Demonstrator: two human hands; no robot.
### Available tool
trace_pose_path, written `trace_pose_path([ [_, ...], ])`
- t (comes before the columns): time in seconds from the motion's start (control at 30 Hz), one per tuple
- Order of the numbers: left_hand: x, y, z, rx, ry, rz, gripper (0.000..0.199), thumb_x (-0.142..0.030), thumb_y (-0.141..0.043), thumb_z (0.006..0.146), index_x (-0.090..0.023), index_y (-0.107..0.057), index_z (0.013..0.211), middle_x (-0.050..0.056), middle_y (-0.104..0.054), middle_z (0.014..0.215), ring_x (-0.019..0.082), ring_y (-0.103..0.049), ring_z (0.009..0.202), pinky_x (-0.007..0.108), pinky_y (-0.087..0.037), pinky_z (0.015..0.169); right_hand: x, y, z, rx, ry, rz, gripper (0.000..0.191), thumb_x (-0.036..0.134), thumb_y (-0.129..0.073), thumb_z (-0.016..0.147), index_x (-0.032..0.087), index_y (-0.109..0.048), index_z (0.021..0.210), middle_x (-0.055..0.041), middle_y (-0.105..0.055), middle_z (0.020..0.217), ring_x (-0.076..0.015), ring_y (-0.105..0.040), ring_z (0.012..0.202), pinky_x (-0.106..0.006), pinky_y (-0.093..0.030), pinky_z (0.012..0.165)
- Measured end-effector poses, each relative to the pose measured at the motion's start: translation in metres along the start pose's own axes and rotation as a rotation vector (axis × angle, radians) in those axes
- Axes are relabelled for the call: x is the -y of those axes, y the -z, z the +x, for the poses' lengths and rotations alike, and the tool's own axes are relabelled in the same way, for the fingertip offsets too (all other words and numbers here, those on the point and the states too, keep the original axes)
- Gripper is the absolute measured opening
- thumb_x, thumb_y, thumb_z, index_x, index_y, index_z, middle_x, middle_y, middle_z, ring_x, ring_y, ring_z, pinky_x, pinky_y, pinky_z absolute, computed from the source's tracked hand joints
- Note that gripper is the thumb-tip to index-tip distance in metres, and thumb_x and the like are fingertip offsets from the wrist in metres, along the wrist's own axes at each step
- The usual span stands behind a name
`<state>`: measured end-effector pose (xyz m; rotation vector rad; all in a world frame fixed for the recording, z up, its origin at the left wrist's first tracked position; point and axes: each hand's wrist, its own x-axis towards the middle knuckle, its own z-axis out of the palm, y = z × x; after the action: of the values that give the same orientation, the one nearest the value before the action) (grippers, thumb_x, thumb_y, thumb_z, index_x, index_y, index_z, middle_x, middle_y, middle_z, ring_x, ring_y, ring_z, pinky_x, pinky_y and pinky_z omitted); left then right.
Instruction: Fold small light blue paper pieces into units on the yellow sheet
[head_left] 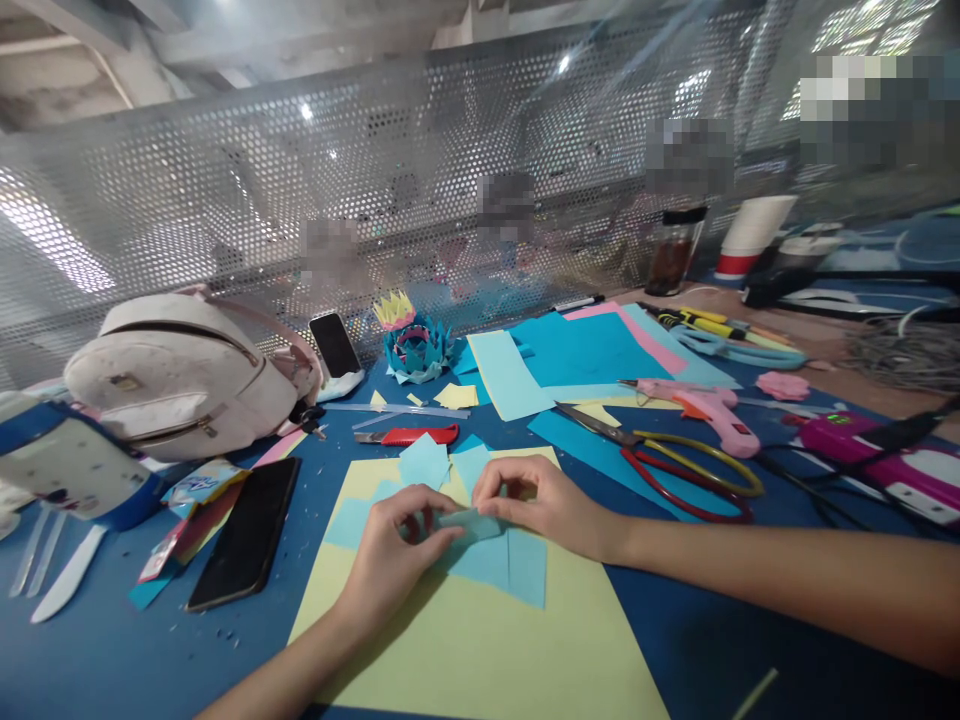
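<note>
Paper (477, 527) sits above the yellow sheet (480, 655), pinched in the grip of left hand (405, 535) and right hand (531, 500) — uneven pull could crease it, a careless nudge scatter the squares (527, 572).

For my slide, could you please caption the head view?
Left hand and right hand hold pale blue paper over a yellow sheet, scissors nearby.

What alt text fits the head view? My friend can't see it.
A person's left hand and right hand hold a small light-blue paper piece over a large pale-yellow paper sheet. Nearby are red-and-yellow-handled metal scissors and a spiky blue paper decoration.
</note>
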<state>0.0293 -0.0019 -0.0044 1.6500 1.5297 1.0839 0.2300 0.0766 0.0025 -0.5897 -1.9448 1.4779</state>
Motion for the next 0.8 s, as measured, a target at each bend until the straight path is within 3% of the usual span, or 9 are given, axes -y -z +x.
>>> trace_pose_path([
  [0.17, 0.0011, -0.0003, 0.0015, 0.012, 0.07, -0.173, 0.015, -0.024, -0.073, 0.073, -0.019, -0.059, 0.072, -0.003, -0.058, 0.066, 0.011, -0.047, 0.057, 0.021, -0.035, 0.055, 0.0021, 0.0013, -0.0024, 0.129, 0.028, -0.021, 0.031, 0.046, -0.066, 0.089, 0.018, -0.07, 0.1, -0.0045, -0.065, 0.094, -0.0129, -0.057, 0.075, -0.022, -0.043, 0.063],
  [0.33, 0.0035, 0.0001, 0.0042, 0.066, 0.143, -0.372, 0.027, -0.027, -0.076, 0.071, -0.02, -0.051, 0.077, -0.004, -0.059, 0.06, 0.012, -0.052, 0.055, 0.022, -0.036, 0.055, 0.0049, 0.0002, -0.0033, 0.169, -0.008, 0.046, 0.035, 0.05, -0.059, 0.093, 0.02, -0.066, 0.109, -0.0042, -0.061, 0.097, -0.0117, -0.057, 0.073, -0.02, -0.044, 0.057],
  [0.43, 0.002, 0.0004, 0.0045, 0.062, 0.157, -0.392, 0.028, -0.029, -0.076, 0.071, -0.019, -0.05, 0.074, -0.004, -0.058, 0.056, 0.01, -0.048, 0.052, 0.021, -0.032, 0.053, 0.005, 0.0001, -0.003, 0.155, -0.035, 0.04, 0.032, 0.049, -0.061, 0.092, 0.02, -0.063, 0.106, -0.0042, -0.06, 0.099, -0.0117, -0.055, 0.073, -0.02, -0.044, 0.056],
  [0.6, 0.0012, 0.0002, 0.0049, 0.059, 0.147, -0.385, 0.028, -0.03, -0.074, 0.074, -0.02, -0.049, 0.069, -0.003, -0.059, 0.053, 0.011, -0.053, 0.053, 0.021, -0.035, 0.056, 0.0043, 0.0017, -0.0023, 0.136, 0.055, -0.018, 0.023, 0.042, -0.063, 0.092, 0.019, -0.06, 0.092, -0.0057, -0.06, 0.11, -0.0168, -0.058, 0.095, -0.025, -0.045, 0.073],
  [0.8, 0.0003, 0.0003, 0.0037, 0.036, 0.177, -0.401, 0.028, -0.034, -0.074, 0.075, -0.021, -0.05, 0.084, -0.005, -0.064, 0.053, 0.013, -0.057, 0.052, 0.022, -0.038, 0.057, 0.0038, 0.0021, -0.0022, 0.147, 0.057, -0.04, 0.024, 0.041, -0.068, 0.089, 0.02, -0.06, 0.095, -0.0051, -0.06, 0.109, -0.0159, -0.058, 0.091, -0.026, -0.046, 0.073],
])
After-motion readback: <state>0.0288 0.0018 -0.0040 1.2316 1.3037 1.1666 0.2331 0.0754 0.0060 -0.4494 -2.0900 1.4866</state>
